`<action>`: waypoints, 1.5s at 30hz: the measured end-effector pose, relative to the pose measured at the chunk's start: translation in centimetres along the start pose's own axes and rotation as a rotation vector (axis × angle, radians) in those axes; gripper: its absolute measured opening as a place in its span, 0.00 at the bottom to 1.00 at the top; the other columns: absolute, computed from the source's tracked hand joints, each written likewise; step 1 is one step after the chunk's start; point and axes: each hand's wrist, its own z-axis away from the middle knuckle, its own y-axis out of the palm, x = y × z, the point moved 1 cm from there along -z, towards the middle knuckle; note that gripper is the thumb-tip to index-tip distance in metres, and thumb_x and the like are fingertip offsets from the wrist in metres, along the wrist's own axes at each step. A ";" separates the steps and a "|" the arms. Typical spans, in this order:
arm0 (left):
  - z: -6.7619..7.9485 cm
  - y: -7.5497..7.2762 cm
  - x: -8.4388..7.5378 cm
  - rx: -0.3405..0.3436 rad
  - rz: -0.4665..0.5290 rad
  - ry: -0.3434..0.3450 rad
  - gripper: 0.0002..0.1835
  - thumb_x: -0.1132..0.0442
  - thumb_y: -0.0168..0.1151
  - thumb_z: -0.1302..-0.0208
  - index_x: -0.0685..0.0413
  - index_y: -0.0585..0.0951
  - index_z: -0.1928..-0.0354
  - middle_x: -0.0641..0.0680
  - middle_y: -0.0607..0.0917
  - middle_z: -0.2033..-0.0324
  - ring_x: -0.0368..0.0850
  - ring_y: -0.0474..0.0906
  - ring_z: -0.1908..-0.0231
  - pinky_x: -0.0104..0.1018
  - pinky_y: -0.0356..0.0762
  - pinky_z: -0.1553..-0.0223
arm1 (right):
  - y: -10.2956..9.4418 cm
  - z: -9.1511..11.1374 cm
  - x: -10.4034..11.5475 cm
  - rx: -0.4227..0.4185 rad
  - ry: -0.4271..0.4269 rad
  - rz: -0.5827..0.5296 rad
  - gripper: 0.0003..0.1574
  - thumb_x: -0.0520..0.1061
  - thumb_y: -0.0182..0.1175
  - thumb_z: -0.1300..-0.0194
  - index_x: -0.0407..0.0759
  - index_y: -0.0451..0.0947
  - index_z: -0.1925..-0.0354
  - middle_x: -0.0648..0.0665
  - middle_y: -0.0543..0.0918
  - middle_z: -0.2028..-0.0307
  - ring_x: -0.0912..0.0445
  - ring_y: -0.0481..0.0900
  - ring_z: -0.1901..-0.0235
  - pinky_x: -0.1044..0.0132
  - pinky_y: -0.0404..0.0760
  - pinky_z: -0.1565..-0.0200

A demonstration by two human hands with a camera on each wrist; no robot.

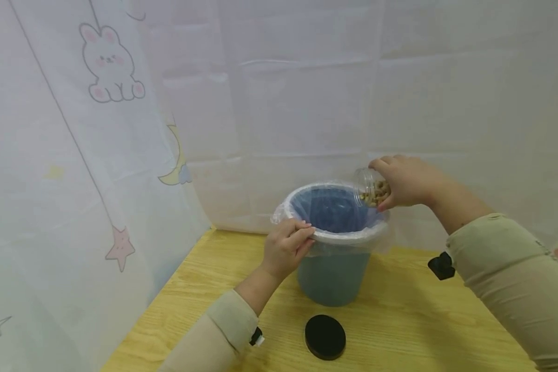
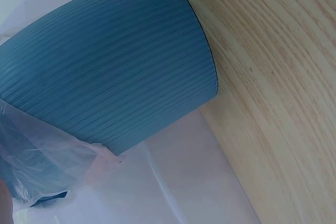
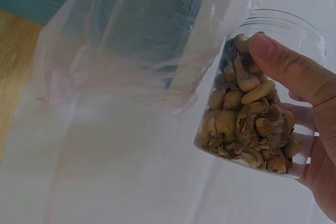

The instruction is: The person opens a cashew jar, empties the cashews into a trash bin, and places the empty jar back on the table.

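Note:
A blue ribbed trash bin (image 1: 332, 279), lined with a thin clear plastic bag (image 3: 142, 61), stands on the table. My left hand (image 1: 285, 245) grips the near left of its white rim, fingers curled over the bag's edge. In my right hand (image 1: 406, 181) is a clear jar (image 3: 257, 103) without a lid, tipped on its side at the bin's right rim, its mouth toward the bin. Brown, lumpy, nut-like pieces (image 3: 247, 124) fill much of the jar; their exact kind is unclear. The right thumb lies along the jar's side.
A round black lid (image 1: 325, 337) lies on the yellow wood-grain table (image 1: 381, 330) in front of the bin. Pale hanging sheets (image 1: 302, 103) close off the back and left, the left one printed with a rabbit and stars.

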 end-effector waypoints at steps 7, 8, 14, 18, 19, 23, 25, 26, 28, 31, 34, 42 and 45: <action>-0.1 0.1 0.0 -0.001 0.007 0.006 0.08 0.55 0.59 0.39 0.50 0.82 0.64 0.51 0.80 0.64 0.44 0.78 0.63 0.30 0.76 0.56 | -0.2 0.1 0.1 -0.004 -0.012 0.006 0.63 0.65 0.73 0.66 0.36 0.61 0.38 0.34 0.70 0.45 0.36 0.69 0.49 0.41 0.69 0.51; -0.1 0.1 0.0 -0.002 0.006 0.005 0.08 0.55 0.59 0.39 0.50 0.82 0.65 0.50 0.80 0.64 0.44 0.78 0.63 0.30 0.76 0.56 | -0.3 0.1 0.2 -0.004 -0.014 0.007 0.63 0.65 0.73 0.66 0.36 0.61 0.38 0.34 0.70 0.45 0.36 0.69 0.49 0.41 0.69 0.51; -0.1 0.1 0.0 0.000 0.006 -0.004 0.07 0.56 0.60 0.41 0.50 0.82 0.65 0.50 0.80 0.64 0.44 0.78 0.62 0.30 0.76 0.56 | -0.4 0.0 0.2 -0.022 -0.034 0.033 0.63 0.65 0.73 0.67 0.35 0.61 0.39 0.33 0.69 0.45 0.36 0.68 0.48 0.41 0.69 0.50; -0.1 0.1 0.0 0.000 0.003 -0.004 0.07 0.56 0.60 0.41 0.50 0.82 0.65 0.50 0.80 0.64 0.44 0.78 0.62 0.30 0.76 0.56 | -0.3 -0.2 0.3 -0.024 -0.039 0.052 0.64 0.66 0.73 0.67 0.36 0.61 0.38 0.34 0.69 0.45 0.36 0.68 0.48 0.41 0.68 0.50; -0.1 0.0 0.0 0.000 0.001 -0.003 0.07 0.56 0.60 0.41 0.50 0.82 0.65 0.51 0.80 0.64 0.44 0.78 0.62 0.30 0.76 0.55 | -0.3 -0.2 0.3 -0.022 -0.039 0.056 0.64 0.66 0.72 0.67 0.36 0.61 0.38 0.34 0.69 0.45 0.36 0.68 0.48 0.41 0.68 0.49; -0.2 -0.2 0.0 0.006 -0.010 -0.006 0.08 0.55 0.58 0.38 0.50 0.82 0.65 0.51 0.80 0.64 0.44 0.78 0.62 0.30 0.76 0.56 | -0.2 -0.3 0.5 -0.030 -0.050 0.079 0.64 0.67 0.72 0.67 0.36 0.60 0.38 0.35 0.69 0.44 0.36 0.68 0.47 0.41 0.67 0.49; -0.2 -0.2 0.0 0.008 -0.014 -0.007 0.09 0.54 0.57 0.38 0.50 0.82 0.65 0.51 0.80 0.64 0.44 0.78 0.62 0.30 0.76 0.56 | -0.2 -0.3 0.6 -0.039 -0.062 0.090 0.64 0.67 0.72 0.67 0.36 0.61 0.38 0.35 0.69 0.45 0.37 0.68 0.47 0.41 0.67 0.48; -0.2 -0.3 0.0 0.007 -0.014 -0.008 0.09 0.54 0.57 0.37 0.50 0.82 0.65 0.51 0.79 0.64 0.44 0.78 0.63 0.30 0.76 0.56 | -0.2 -0.4 0.6 -0.044 -0.067 0.097 0.64 0.67 0.72 0.67 0.36 0.61 0.38 0.35 0.69 0.45 0.37 0.68 0.47 0.41 0.67 0.48; -0.2 -0.3 0.0 0.005 -0.017 -0.004 0.09 0.54 0.57 0.37 0.50 0.82 0.65 0.51 0.79 0.64 0.44 0.78 0.63 0.29 0.76 0.56 | -0.2 -0.3 0.7 -0.051 -0.076 0.110 0.64 0.66 0.73 0.67 0.36 0.61 0.38 0.35 0.69 0.45 0.37 0.68 0.48 0.41 0.67 0.48; -0.3 -0.3 0.0 0.003 -0.017 0.001 0.09 0.54 0.57 0.37 0.50 0.82 0.65 0.51 0.79 0.64 0.44 0.78 0.63 0.30 0.76 0.56 | -0.1 -0.4 0.7 -0.057 -0.084 0.124 0.63 0.65 0.73 0.67 0.36 0.61 0.38 0.35 0.70 0.45 0.37 0.68 0.48 0.41 0.67 0.49; -0.3 -0.2 0.0 0.007 -0.019 0.003 0.08 0.54 0.58 0.37 0.50 0.82 0.65 0.51 0.79 0.64 0.44 0.78 0.62 0.29 0.76 0.56 | 0.0 -0.4 0.6 -0.061 -0.089 0.129 0.62 0.63 0.74 0.66 0.36 0.61 0.38 0.35 0.70 0.45 0.37 0.68 0.48 0.41 0.66 0.49; -0.2 0.0 -0.2 0.012 -0.014 0.003 0.07 0.56 0.60 0.40 0.50 0.82 0.65 0.51 0.79 0.63 0.44 0.78 0.62 0.29 0.75 0.54 | 0.2 -0.2 0.5 -0.055 -0.085 0.126 0.62 0.65 0.73 0.66 0.37 0.61 0.38 0.35 0.70 0.45 0.37 0.68 0.48 0.41 0.67 0.50; -0.2 0.0 -0.3 0.013 -0.012 -0.001 0.07 0.56 0.60 0.40 0.50 0.82 0.65 0.51 0.79 0.63 0.44 0.78 0.62 0.29 0.75 0.54 | 0.1 -0.2 0.5 -0.058 -0.081 0.120 0.62 0.64 0.73 0.66 0.36 0.61 0.39 0.35 0.70 0.45 0.37 0.68 0.48 0.40 0.67 0.50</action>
